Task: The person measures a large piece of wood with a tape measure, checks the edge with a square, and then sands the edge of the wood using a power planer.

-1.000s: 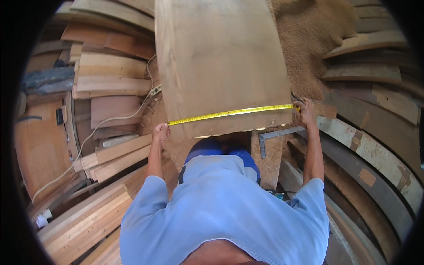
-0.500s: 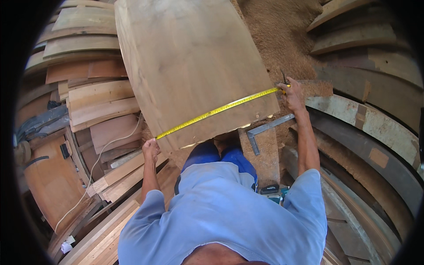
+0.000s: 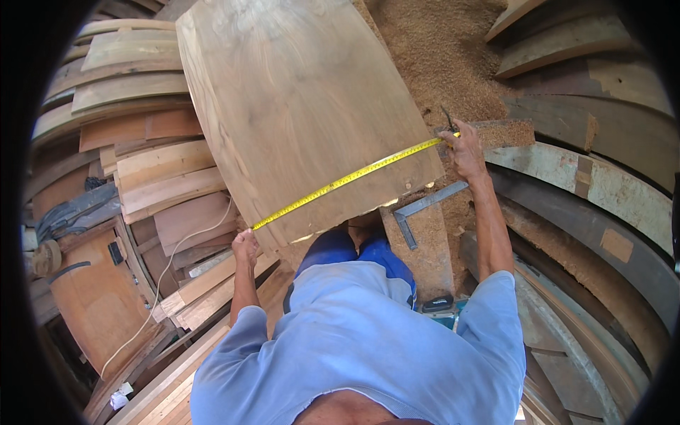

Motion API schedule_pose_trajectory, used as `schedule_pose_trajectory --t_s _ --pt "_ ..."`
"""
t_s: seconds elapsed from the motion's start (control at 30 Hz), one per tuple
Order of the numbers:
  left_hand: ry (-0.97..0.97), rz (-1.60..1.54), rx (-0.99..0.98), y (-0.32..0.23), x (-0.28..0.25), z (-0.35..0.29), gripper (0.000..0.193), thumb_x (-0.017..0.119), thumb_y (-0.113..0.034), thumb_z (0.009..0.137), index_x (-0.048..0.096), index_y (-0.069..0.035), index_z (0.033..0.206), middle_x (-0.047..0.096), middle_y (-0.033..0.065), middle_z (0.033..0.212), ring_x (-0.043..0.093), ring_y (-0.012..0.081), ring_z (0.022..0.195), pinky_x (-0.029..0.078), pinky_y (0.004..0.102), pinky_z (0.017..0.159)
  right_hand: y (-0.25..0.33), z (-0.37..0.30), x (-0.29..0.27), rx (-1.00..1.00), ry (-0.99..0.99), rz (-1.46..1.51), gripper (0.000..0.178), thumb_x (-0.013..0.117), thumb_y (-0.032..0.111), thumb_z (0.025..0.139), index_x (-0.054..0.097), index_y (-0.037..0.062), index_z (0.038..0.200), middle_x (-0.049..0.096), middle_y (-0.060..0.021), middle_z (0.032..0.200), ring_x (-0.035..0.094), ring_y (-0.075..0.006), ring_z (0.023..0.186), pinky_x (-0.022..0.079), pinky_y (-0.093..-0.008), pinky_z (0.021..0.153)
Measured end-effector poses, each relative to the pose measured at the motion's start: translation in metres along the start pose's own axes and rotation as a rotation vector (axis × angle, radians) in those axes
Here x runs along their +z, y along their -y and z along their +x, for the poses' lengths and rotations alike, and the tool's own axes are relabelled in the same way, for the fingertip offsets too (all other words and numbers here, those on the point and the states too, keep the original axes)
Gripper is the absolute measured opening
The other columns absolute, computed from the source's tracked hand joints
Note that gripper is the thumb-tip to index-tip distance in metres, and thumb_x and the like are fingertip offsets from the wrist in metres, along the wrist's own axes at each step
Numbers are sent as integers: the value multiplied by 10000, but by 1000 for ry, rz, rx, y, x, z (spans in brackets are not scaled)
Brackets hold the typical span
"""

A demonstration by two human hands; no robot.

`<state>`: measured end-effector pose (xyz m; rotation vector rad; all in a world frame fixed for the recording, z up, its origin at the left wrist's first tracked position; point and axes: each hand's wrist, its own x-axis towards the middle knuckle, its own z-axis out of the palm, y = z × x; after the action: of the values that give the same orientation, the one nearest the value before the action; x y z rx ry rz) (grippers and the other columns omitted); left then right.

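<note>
A yellow tape measure (image 3: 347, 179) is stretched taut across a wide wooden board (image 3: 297, 106), near the board's close end. My left hand (image 3: 245, 246) pinches the tape's end at the left edge of the board. At the right edge my right hand (image 3: 466, 152) is closed around the tape's other end. A thin dark pointed thing (image 3: 446, 119) sticks up from the right fingers; its kind I cannot make out. The tape's case is hidden by that hand. Just below the right hand, a metal carpenter's square (image 3: 418, 207) lies partly on a dusty plank.
Stacked boards (image 3: 134, 85) line the left side, and long planks (image 3: 602, 191) curve along the right. Sawdust (image 3: 439, 57) covers the ground beyond the wide board. A pale cord (image 3: 173, 262) hangs over the left pile. A power tool's black battery (image 3: 437, 304) shows by my right side.
The view has shifted slightly, so the board sits a little further left and lower. Both hands keep hold of the stretched tape in nearly the same places.
</note>
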<state>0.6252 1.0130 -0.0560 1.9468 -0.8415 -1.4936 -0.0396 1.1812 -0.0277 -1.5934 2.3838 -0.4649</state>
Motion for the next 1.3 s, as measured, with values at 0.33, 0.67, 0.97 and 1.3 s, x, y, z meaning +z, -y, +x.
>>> schedule_pose_trajectory --t_s 0.33,0.67,0.97,1.3 --pt "14 217 41 5 9 -9 260 719 -332 941 632 -100 1021 539 -46 691 502 80 572 395 247 485 8 -5 -6 -130 42 57 409 686 47 748 674 151 1144 562 -170 1270 502 -393 1212 410 -479 1027" --pt "238 39 -167 41 17 -13 823 753 -530 856 461 -40 1449 568 154 1386 522 295 1301 446 493 1055 99 -154 -11 221 459 345 476 732 77 738 603 29 1193 627 -230 1135 602 -423 1057 484 -472 923" --pt "450 18 -338 9 38 -12 775 785 -479 847 471 -86 1435 618 115 1327 592 284 1214 484 507 1017 125 -250 52 585 495 117 603 713 201 780 524 10 1321 601 -281 1211 549 -463 1179 428 -518 1031" --pt "535 -129 -350 19 27 -5 757 797 -435 850 478 -58 1423 624 133 1313 609 303 1190 529 492 966 119 -61 28 564 -101 -66 640 613 327 948 412 -36 1436 446 -271 1449 408 -420 1356 341 -519 1125"
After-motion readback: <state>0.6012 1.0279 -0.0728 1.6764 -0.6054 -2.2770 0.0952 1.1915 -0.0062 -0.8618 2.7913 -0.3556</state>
